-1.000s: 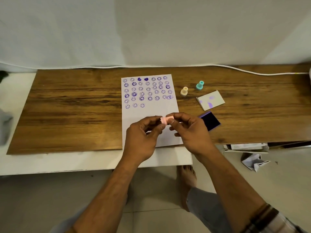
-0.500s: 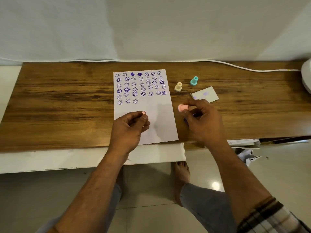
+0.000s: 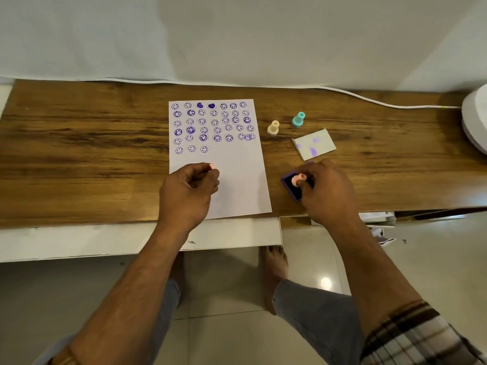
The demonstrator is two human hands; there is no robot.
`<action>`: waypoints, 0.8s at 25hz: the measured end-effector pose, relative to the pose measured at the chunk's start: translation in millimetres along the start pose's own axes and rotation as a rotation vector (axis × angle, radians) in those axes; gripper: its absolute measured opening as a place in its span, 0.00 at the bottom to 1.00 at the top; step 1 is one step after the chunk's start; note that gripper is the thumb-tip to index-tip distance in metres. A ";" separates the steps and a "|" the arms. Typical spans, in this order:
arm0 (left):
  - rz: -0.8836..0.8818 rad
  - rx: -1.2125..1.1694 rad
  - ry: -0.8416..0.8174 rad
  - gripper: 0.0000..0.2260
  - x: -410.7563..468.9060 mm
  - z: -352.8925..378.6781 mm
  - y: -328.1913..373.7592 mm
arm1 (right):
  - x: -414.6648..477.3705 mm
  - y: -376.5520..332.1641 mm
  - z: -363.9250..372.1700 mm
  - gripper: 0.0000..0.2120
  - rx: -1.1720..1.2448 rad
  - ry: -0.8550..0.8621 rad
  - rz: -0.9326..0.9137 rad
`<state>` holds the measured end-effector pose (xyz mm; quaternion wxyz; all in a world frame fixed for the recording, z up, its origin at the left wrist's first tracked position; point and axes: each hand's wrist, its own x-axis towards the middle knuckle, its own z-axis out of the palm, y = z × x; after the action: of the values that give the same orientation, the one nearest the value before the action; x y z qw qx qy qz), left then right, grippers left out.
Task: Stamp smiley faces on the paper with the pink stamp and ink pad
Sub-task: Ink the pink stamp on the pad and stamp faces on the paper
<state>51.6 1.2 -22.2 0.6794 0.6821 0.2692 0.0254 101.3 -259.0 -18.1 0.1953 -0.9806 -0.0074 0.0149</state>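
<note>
A white paper [image 3: 237, 175] lies on the wooden table [image 3: 87, 159], its upper half covered with rows of purple smiley prints. My right hand [image 3: 326, 191] grips the pink stamp [image 3: 297, 179] and holds it face down on the dark purple ink pad [image 3: 289, 185], just right of the paper. My left hand [image 3: 188, 192] rests on the lower left of the paper, fingers pinched on a small pink cap [image 3: 213, 166].
A cream stamp [image 3: 273, 128] and a teal stamp [image 3: 298, 119] stand right of the paper. The ink pad's white lid [image 3: 314, 144], smeared purple, lies behind the pad. A white cable [image 3: 369, 100] runs along the back; a white rounded object [image 3: 475, 119] sits at the right edge.
The hands pulled the cap off the stamp and moved apart. My right hand carried the stamp right and down onto the ink pad; my left hand stayed over the paper with the cap.
</note>
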 end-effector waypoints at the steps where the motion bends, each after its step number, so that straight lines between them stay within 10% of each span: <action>1: 0.000 -0.006 0.002 0.06 0.8 0.0 0.0 | -0.3 -1.7 1.7 0.11 -0.021 -0.006 0.012; 20: 0.238 0.448 -0.002 0.09 -2.9 -5.8 -3.9 | -7.6 -19.8 9.2 0.19 -0.239 -0.023 -0.019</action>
<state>45.5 5.0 -24.4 0.5037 0.8427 0.1851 0.0440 93.3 -237.3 -18.9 0.0769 -0.9966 -0.0205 0.0235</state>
